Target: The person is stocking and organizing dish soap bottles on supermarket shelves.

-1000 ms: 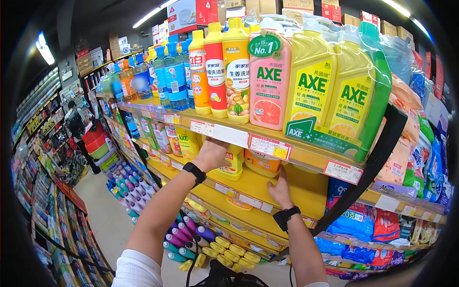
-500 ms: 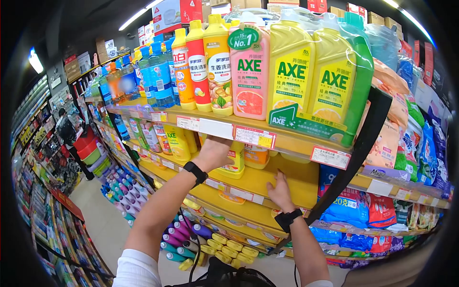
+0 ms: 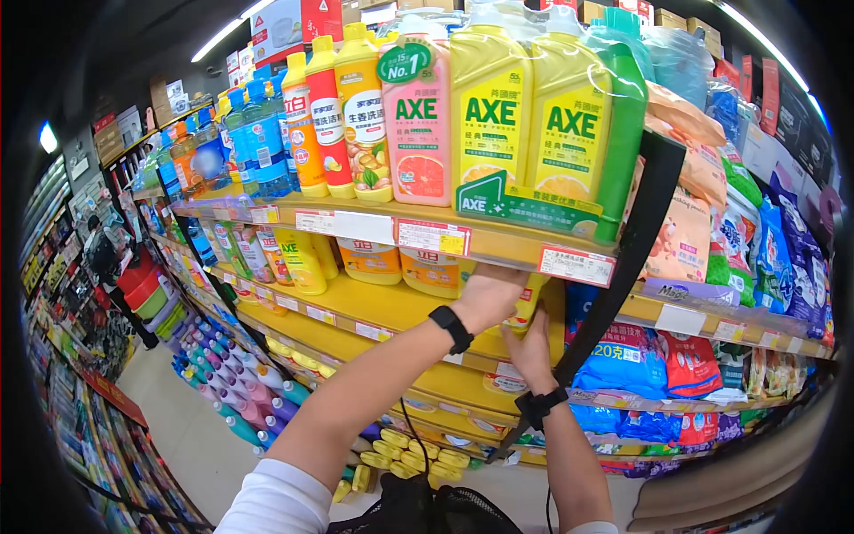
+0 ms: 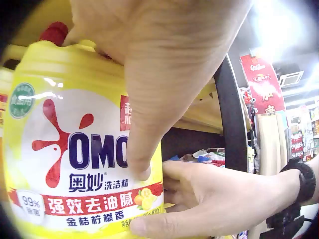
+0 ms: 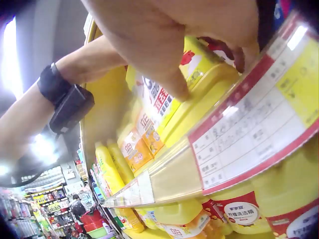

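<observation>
A yellow OMO dish soap jug [image 4: 75, 124] with a red cap stands upright on the middle shelf [image 3: 400, 307], under the upper board. My left hand [image 3: 489, 298] grips it at the top, thumb down over the front label. Low on the jug's right side is my right hand [image 3: 532, 351]; in the left wrist view its thumb lies across the bottom front corner and its fingers bend behind the side. The right wrist view shows the jug's yellow base between that thumb and fingers. In the head view the hands hide most of the jug.
Orange-labelled jugs [image 3: 369, 258] and a yellow AXE bottle [image 3: 302, 262] stand further left on this shelf. Above, the upper shelf's edge carries price tags [image 3: 576, 264] close over my hands. A black post [image 3: 614, 267] bounds the right; detergent bags [image 3: 623, 360] lie beyond.
My left hand has moved the yellow jug rightward along the shelf, uncovering the orange-labelled jugs. My right hand, apart from it earlier, now holds its side. The head view has swung right.
</observation>
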A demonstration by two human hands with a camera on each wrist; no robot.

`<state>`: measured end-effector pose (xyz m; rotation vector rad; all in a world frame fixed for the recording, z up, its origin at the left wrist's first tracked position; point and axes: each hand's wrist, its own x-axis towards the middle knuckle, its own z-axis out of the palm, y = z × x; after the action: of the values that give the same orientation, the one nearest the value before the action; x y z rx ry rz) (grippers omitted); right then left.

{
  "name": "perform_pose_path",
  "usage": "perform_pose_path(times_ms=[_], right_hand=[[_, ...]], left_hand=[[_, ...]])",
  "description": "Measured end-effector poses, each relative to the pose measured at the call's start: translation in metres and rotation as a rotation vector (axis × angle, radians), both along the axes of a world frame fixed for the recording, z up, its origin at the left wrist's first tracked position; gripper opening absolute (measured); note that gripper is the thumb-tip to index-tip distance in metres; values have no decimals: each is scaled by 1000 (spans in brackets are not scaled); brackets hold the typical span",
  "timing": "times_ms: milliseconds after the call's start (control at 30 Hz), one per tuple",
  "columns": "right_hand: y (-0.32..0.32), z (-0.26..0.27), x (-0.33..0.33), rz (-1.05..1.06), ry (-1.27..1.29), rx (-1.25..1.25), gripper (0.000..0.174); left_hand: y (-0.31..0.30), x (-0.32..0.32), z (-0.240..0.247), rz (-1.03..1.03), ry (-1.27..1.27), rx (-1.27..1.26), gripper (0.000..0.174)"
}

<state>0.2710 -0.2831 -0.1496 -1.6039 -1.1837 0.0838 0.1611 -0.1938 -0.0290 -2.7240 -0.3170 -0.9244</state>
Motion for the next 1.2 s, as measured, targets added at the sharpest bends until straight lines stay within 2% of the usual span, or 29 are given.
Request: perform_pose_path(times_ms=[67,167,200,333,433,533,633,733,833,933,1067,1200], right_hand=[[-6,-4,10,-41,29,-53,82],[-10,-24,20,-112,-19,-126,80],[-10,-32,22,-137,-48,-148,80],[-11,-32,20,-178,-60,-150,80],[-11,-25,16,-188,-15,-175,78],[-11,-20,14,-203,-44,-199,77],[-11,-23,13,-206,-86,-223,77],[-12,-22,13,-211,-112,-237,79],[-11,-22,13,-206,-102,-238,79],[-11,-23,16,-192,-105,-222,79],[-12,-18,16,-140,-91,-214,79],[-10,-17,15,-157,-142,-237,77]], left_hand=[[-2,20,-3,-28,-18,-7,69],[2,45,-5,-17,-9,-34,66],[4,51,-3,41,87,-124,60],[9,64,5,93,269,-376,59],[12,64,3,66,224,-430,56],[15,66,-1,-5,172,-358,49],[6,66,3,54,85,-412,33],[20,71,-14,-11,-36,-332,25],[19,60,-10,-56,-36,-222,30],[21,57,-6,-23,-46,-227,31],[30,47,1,-70,-97,-418,34],[40,54,-10,-21,-214,-329,34]])
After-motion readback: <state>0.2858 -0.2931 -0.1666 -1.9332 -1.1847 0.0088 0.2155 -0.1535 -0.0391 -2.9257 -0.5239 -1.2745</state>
